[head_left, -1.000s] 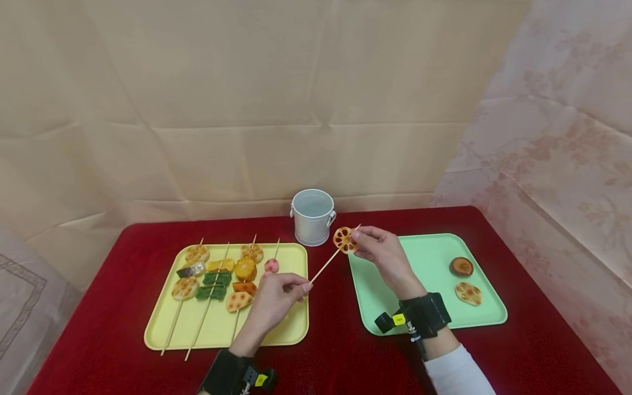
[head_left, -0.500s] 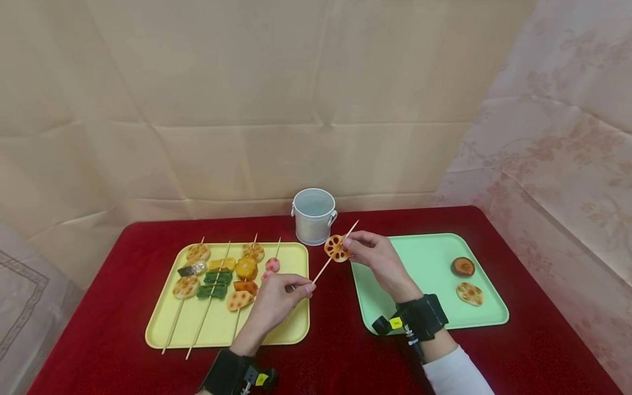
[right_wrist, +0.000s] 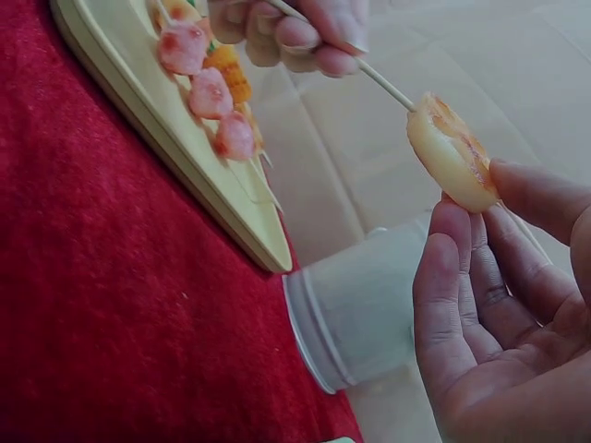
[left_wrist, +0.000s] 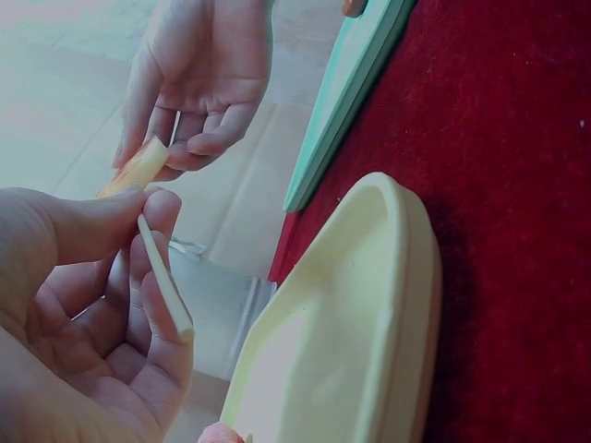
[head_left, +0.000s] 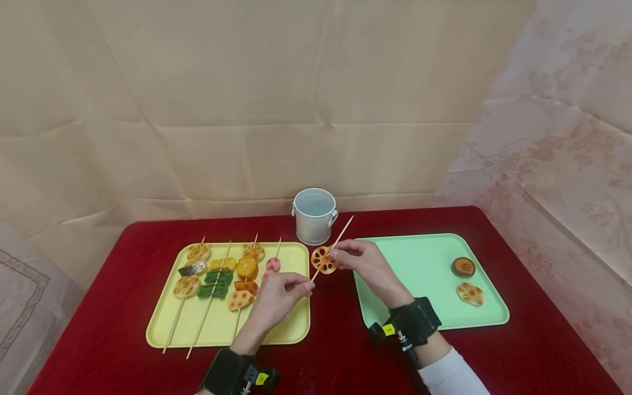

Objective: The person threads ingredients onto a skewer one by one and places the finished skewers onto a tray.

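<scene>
Between thumb and fingers my left hand (head_left: 276, 302) pinches a thin wooden skewer (head_left: 343, 229) near its lower end, over the right side of the yellow tray. The skewer slants up to the right. A browned lotus root slice (head_left: 323, 260) with several holes is threaded on it, close to the left fingertips. My right hand (head_left: 367, 266) grips this slice by its right edge. In the right wrist view the slice (right_wrist: 448, 152) is seen from the side, the skewer running through it. The left wrist view shows the skewer's blunt end (left_wrist: 166, 281) below the left thumb.
The yellow tray (head_left: 160, 332) on the left bears several loaded skewers, one with pink balls (right_wrist: 211, 92). On the green tray (head_left: 415, 247) at right lie a round brown piece (head_left: 463, 266) and a spotted slice (head_left: 470, 294). Behind stands a small metal bucket (head_left: 312, 225).
My right hand has slid the lotus root slice down the skewer, leftward toward my left hand. More of the skewer's tip now sticks out above it. The left hand has stayed nearly still.
</scene>
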`<state>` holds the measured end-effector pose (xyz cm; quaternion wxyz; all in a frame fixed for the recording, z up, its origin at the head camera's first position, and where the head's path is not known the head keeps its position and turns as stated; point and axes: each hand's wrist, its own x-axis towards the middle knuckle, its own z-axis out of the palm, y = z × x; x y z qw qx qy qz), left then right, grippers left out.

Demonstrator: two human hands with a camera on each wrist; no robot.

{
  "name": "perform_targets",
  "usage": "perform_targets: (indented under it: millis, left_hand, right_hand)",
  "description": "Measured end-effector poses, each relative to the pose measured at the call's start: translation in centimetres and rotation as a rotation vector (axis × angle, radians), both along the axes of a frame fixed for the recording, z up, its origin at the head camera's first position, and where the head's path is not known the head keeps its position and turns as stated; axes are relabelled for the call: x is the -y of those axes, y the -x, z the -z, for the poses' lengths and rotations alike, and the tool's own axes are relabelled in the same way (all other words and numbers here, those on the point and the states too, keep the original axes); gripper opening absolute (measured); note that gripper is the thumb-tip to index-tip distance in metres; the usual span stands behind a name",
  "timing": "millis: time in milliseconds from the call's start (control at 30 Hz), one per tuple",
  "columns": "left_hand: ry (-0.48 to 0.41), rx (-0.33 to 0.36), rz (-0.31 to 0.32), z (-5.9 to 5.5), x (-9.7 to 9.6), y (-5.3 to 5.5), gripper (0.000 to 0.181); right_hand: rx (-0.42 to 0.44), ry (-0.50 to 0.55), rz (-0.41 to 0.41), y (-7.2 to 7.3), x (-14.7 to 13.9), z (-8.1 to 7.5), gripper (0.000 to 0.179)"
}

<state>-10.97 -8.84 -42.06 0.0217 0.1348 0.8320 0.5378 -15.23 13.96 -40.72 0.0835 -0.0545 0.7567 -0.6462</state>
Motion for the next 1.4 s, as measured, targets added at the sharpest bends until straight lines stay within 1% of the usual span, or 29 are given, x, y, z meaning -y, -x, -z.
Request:
perform_targets:
  millis: [233,500,733,900,1100,1200,1267,1400]
  left_hand:
    - [-0.009,-0.038,-0.013,0.0,-0.1,0.2,0.010]
    - [0.002,-0.047,-0.025,0.0,0.0,0.1,0.010]
    - [-0.007,-0.046,-0.038,0.0,0.0,0.2,0.009]
    - [-0.009,-0.045,-0.046,0.0,0.0,0.2,0.009]
    - [-0.010,-0.038,-0.044,0.0,-0.2,0.3,0.010]
    - [0.000,-0.028,-0.051,0.0,-0.1,0.3,0.010]
    - [0.010,-0.018,-0.064,-0.1,0.1,0.2,0.010]
    - [0.018,-0.002,-0.078,-0.3,0.3,0.2,0.010]
  right_hand:
    - [-0.003,0.021,-0.026,-0.3,0.8,0.2,0.029]
    - [0.018,0.023,-0.042,-0.5,1.4,0.4,0.028]
    - [0.010,0.027,-0.059,-0.6,1.4,0.5,0.029]
    - [0.006,-0.005,-0.028,-0.3,1.1,0.2,0.033]
    - [-0.036,-0.044,0.037,0.4,-0.4,-0.5,0.039]
    - [-0.050,-0.085,0.055,0.6,-1.5,-0.7,0.043]
    - [-0.066,-0.114,0.051,0.7,-2.4,-1.1,0.041]
    - [-0.113,-0.207,0.067,0.6,-4.8,-2.1,0.037]
